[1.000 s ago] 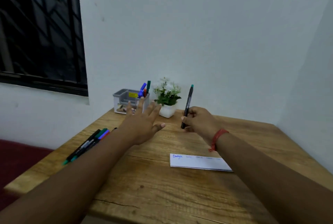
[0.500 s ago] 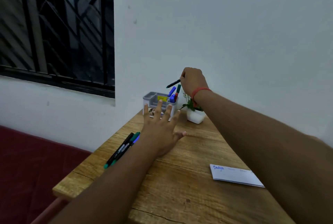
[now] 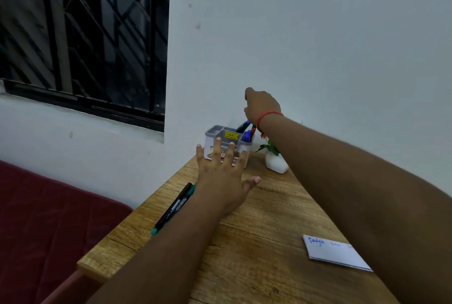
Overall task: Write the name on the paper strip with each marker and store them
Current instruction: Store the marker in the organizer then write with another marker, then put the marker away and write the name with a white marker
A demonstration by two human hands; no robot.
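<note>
My right hand (image 3: 261, 107), with a red thread at the wrist, hovers over the grey desk organizer (image 3: 215, 132) at the back of the wooden table (image 3: 244, 254). Its curled fingers pinch the top of a black marker (image 3: 241, 127), whose lower end dips into the organizer's right compartment among blue, red and green markers (image 3: 247, 136). My left hand (image 3: 221, 176) lies flat on the table with fingers spread, just in front of the organizer. Loose markers (image 3: 172, 208) lie partly hidden beside my left forearm. The white paper strip (image 3: 335, 252), with blue writing, sits at the right, partly covered by my right arm.
A small white pot with a green plant (image 3: 275, 163) stands right of the organizer, under my right forearm. The white wall runs close behind both. A dark barred window (image 3: 85, 34) is at upper left, and a red cushioned seat (image 3: 49, 218) lies below the table's left edge.
My right hand carried the black marker from mid-table up to the organizer and lowered it into the right compartment. The left hand stayed flat; the view swung left.
</note>
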